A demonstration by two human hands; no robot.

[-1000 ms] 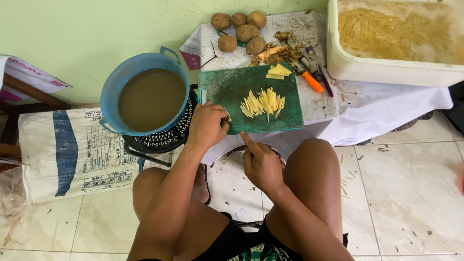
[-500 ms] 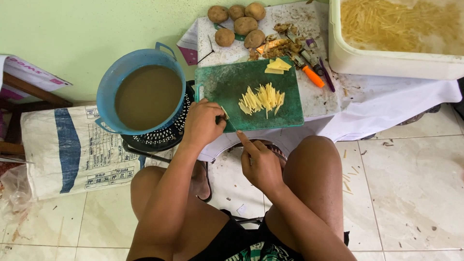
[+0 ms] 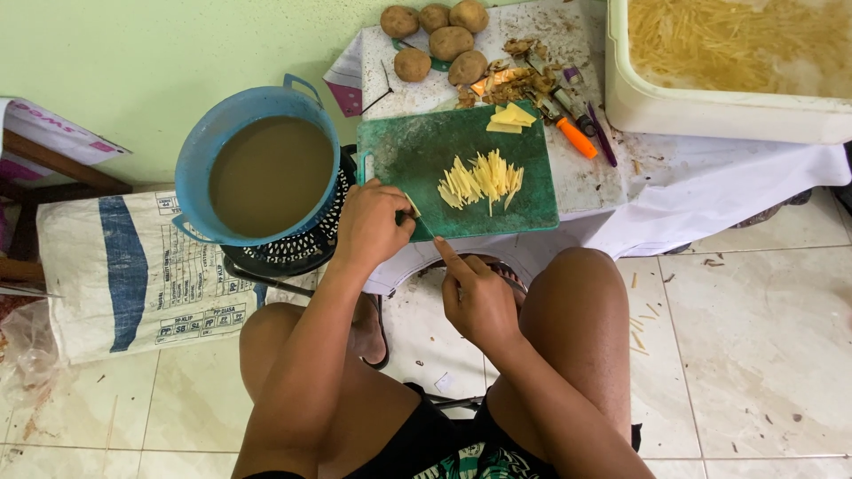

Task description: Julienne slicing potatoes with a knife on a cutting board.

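A green cutting board (image 3: 417,160) lies on a low white-covered table, with a pile of thin yellow potato sticks (image 3: 482,182) in its middle and a few flat potato slices (image 3: 510,118) at its far edge. My left hand (image 3: 371,226) rests on the board's near left corner, fingers pinched on a small potato piece (image 3: 413,206). My right hand (image 3: 479,303) sits just below the board's front edge and grips a thin knife (image 3: 427,231), index finger stretched along it. The blade points up toward my left fingertips.
A blue pot of brown liquid (image 3: 262,177) stands on a black stand left of the board. Several whole potatoes (image 3: 435,40), peels, an orange-handled tool (image 3: 575,137) and a white tub of cut potato sticks (image 3: 737,53) lie behind. A printed sack (image 3: 124,275) lies left on the tiled floor.
The view has tilted slightly, so the table sits a little higher in frame. Both hands stay at the board's near left corner, the knife tip close to the left fingers.
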